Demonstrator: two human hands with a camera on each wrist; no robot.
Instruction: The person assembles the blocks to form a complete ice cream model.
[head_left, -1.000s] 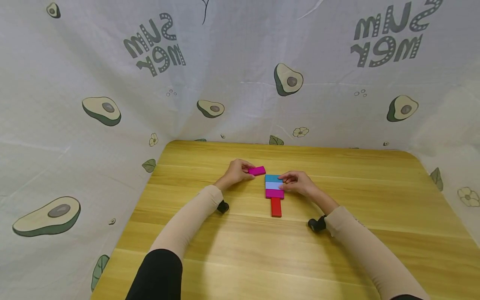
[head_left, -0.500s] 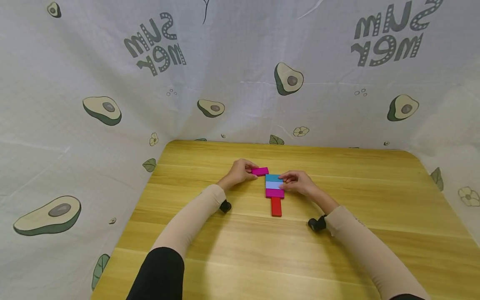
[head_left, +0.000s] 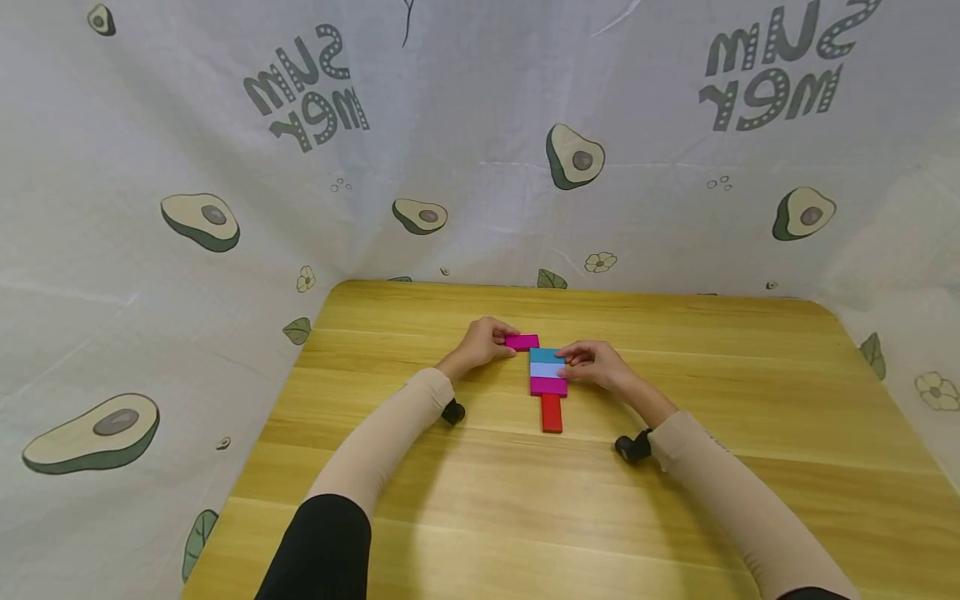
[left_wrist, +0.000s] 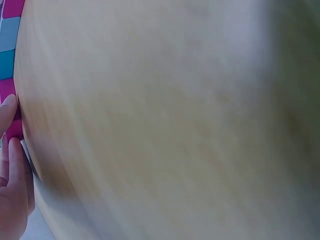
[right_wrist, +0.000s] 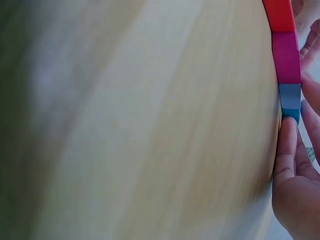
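My left hand [head_left: 482,340] pinches a small flat magenta block [head_left: 522,342] by its left end, thumb near, fingers beyond. Its free right end overlaps the far left corner of a teal block [head_left: 543,355] in the head view. Below the teal block lie a light-blue block [head_left: 543,370], a second magenta block [head_left: 548,387] and a red block [head_left: 551,414], which points toward the person like a stick. My right hand [head_left: 597,365] has its thumb and finger at the right ends of the teal and light-blue blocks. Both wrist views show the fingers right at the blocks.
A wooden table [head_left: 480,517] with rounded far corners lies under the blocks. Behind and beside it hangs a pale cloth [head_left: 480,100] printed with avocados and lettering. A small black camera [head_left: 453,412] sits at the left wrist, and another camera [head_left: 633,447] at the right.
My left hand has moved slightly right with the magenta block, bringing it close to the teal block and straightening it from a slant. The right hand and the other blocks have stayed put.
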